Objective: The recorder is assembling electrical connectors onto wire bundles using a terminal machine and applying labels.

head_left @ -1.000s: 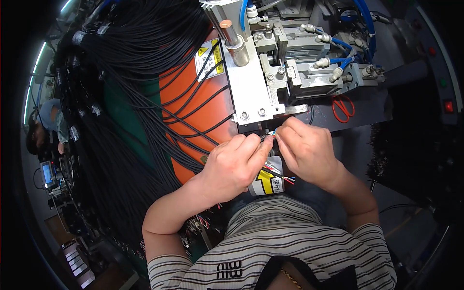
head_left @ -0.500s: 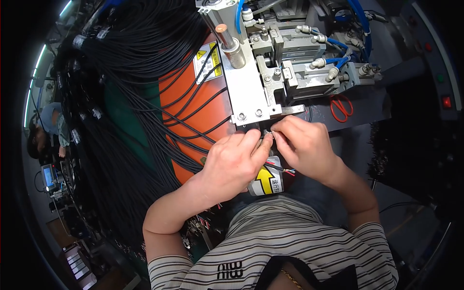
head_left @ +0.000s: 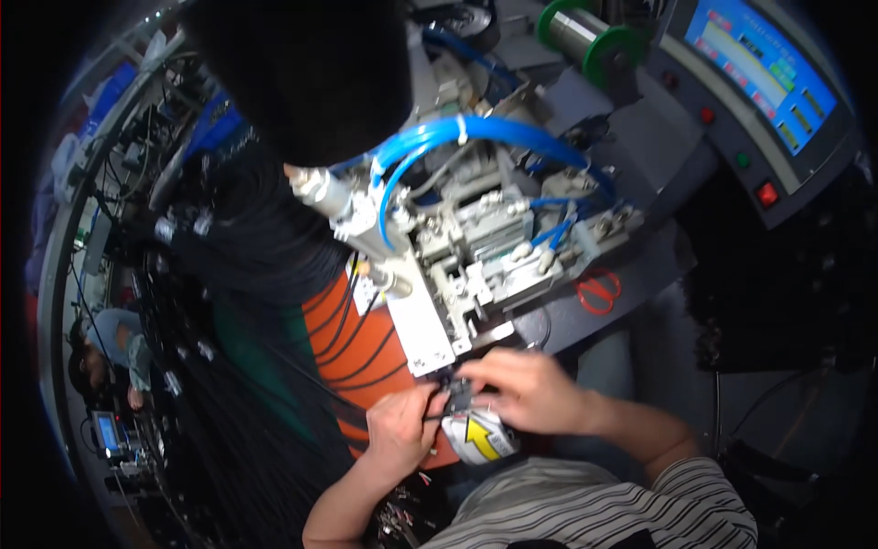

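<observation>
My left hand (head_left: 402, 430) pinches a thin black cable (head_left: 366, 377) just below the front edge of a grey metal fixture (head_left: 430, 334). My right hand (head_left: 521, 389) meets it from the right, fingertips closed on a small dark connector (head_left: 457, 395) at the cable's end. Both hands sit above a white cylinder with a yellow arrow label (head_left: 480, 437). The fixture carries clamps and blue air hoses (head_left: 457, 137).
A big bundle of black cables (head_left: 247, 274) drapes over an orange pad (head_left: 352, 352) at left. Red scissors (head_left: 599, 291) lie on the grey bench. A control panel with a screen (head_left: 759, 64) and coloured buttons stands at right. Another person (head_left: 110, 352) sits far left.
The view has tilted up, so the hands now sit lower in the picture and the screen and green spool show. Both hands stay together on the cable end at the fixture's edge.
</observation>
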Available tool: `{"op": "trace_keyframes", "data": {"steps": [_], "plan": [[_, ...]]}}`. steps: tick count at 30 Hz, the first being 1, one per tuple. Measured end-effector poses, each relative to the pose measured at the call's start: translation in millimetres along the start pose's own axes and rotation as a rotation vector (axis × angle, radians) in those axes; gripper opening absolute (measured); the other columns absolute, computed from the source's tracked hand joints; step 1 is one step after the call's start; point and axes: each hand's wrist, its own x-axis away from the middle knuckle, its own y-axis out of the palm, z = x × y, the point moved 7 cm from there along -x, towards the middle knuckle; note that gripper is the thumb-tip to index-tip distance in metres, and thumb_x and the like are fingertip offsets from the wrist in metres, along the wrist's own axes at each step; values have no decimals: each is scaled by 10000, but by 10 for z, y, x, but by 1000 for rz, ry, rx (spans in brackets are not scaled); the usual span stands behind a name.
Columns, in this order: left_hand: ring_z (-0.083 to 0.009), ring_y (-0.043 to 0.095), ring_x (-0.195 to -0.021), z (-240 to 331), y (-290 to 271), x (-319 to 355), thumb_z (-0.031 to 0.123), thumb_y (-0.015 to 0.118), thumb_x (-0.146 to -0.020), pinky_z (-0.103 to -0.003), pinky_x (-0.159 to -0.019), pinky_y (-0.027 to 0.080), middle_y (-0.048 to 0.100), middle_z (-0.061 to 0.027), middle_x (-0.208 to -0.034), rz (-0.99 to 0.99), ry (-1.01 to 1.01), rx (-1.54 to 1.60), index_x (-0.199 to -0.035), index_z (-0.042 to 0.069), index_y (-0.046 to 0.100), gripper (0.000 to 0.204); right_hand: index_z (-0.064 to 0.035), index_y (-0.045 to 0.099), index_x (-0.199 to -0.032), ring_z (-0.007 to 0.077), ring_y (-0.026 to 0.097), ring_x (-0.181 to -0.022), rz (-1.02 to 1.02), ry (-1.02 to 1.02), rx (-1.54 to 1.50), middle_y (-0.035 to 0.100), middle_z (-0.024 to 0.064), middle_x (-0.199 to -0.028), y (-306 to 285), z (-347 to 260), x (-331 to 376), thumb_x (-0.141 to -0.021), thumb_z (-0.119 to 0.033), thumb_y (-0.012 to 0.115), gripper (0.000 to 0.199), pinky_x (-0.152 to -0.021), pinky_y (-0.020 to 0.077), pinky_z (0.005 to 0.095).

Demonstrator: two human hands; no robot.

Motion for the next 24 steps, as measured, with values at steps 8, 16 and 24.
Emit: {"op": "trace_keyframes", "data": {"steps": [8, 16, 24], "plan": [[-249, 639, -625, 842, -594, -469, -18, 704, -764, -313, -560, 501, 627, -105, -763, -69, -56, 319, -985, 23, 620, 240, -3, 682, -1048, 98, 614, -679, 41, -74, -287, 679, 74, -933, -596, -731, 95, -814, 27, 693, 236, -547, 446, 226], [-303, 631, -607, 1027, -956, 315, 21, 696, -801, -378, -517, 495, 622, -130, -748, 33, -57, 178, -930, 20, 629, 146, -1, 654, -1111, 15, 539, -610, 108, 146, -227, 666, 32, -865, -187, -1251, 589, -805, 29, 698, 311, -533, 417, 186], [-354, 624, -628, 848, -2066, 3400, 124, 675, -858, -431, -557, 487, 616, -166, -711, 133, -8, 224, -873, 45, 611, 102, 2, 660, -1002, 67, 594, -622, 327, -160, 82, 641, 52, -797, 2212, -3575, 1805, -847, 40, 654, 160, -553, 451, 219]]}}
